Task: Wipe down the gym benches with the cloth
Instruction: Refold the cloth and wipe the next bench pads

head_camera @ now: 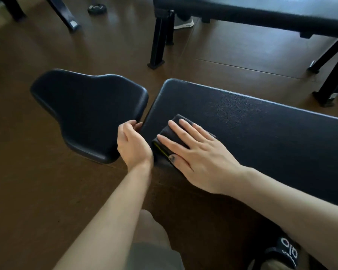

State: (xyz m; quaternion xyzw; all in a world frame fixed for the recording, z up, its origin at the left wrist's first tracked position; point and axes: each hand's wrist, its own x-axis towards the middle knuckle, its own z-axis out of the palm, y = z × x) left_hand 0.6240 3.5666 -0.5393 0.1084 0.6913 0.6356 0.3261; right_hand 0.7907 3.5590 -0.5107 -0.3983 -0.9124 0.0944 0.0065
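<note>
I see my right hand [191,151] lying flat, fingers straight and a little spread, on the dark grey folded cloth [176,137]. I think it is flat like this to push the cloth down evenly, so more of the fabric meets the surface when it slides. The cloth is on the long black padded bench [252,121], at its near left corner, just beside the gap to the next pad. It is folded into a thick small rectangle, looks soft like a towel, and has a thin yellow line along its near edge. Most of it is hidden under my palm.

My left hand [133,143] grips the right edge of the black curved seat pad [86,108], with the fingers curled around the rim near the gap. In my judgement this hand is there to steady me, or the pad, while the other hand wipes.

The bench surface has a fine leather-like grain and a dull shine; I cannot tell from here which part is already wiped. Most of the long pad stretches to the right and the seat pad has no cloth on it, so much work seems left. Another black bench [261,10] stands at the far side on the brown floor [37,182].
</note>
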